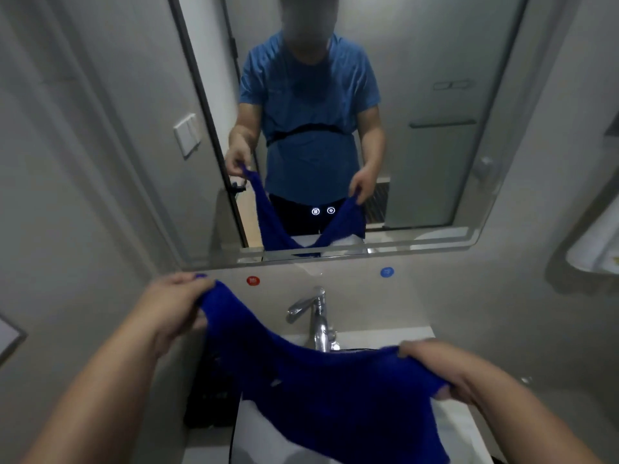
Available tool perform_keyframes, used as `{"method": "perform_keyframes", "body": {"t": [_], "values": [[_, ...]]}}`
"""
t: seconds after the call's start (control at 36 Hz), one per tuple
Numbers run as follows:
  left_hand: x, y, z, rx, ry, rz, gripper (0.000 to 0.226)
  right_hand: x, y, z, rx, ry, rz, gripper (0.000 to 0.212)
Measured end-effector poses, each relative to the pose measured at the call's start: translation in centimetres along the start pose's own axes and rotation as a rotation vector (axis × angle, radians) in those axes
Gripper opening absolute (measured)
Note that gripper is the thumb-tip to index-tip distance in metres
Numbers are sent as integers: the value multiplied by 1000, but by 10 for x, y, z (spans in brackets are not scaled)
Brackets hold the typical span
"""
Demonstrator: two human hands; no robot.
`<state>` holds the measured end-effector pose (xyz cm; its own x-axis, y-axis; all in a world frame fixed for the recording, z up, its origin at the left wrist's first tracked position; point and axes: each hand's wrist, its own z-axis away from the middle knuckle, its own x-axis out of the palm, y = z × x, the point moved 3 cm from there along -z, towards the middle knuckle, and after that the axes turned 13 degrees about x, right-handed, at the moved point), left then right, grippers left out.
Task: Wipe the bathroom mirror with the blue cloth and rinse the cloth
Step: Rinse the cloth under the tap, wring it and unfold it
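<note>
Left hand [174,306] (nine o'clock) and right hand [432,370] (four) pinch the blue cloth [318,390] spread; likely next, lift it to the mirror [418,61] at twelve.

I see the cloth [321,390] as a plain, deep royal blue. The tap [318,316] is shiny silver and the sink [264,430] is white. The pale grey wall [502,313] carries a red round sticker [253,280] and a blue round sticker [387,272]. The mirror [418,61] reflects a mid-blue T-shirt [308,95] above black trousers [294,212]. The towel [596,249] is white.
</note>
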<state>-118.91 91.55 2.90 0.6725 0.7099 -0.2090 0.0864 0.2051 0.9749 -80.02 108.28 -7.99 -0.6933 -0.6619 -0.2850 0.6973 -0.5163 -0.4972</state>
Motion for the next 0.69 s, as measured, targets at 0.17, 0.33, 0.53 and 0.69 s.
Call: {"method": "perform_keyframes", "body": {"t": [0.17, 0.33, 0.53, 0.69], "values": [[78, -31, 60, -85, -184, 30, 21, 35, -59, 45, -190, -32, -51, 22], [112, -32, 93, -15, -288, 184, 20, 70, -71, 67, -350, -206, -112, 20], [115, -32, 101, 35, -313, 242, 19, 80, -66, 68, -498, -240, -122, 27], [110, -46, 98, 56, -226, 93, 9, 72, -60, 48, -423, 18, -107, 18]]}}
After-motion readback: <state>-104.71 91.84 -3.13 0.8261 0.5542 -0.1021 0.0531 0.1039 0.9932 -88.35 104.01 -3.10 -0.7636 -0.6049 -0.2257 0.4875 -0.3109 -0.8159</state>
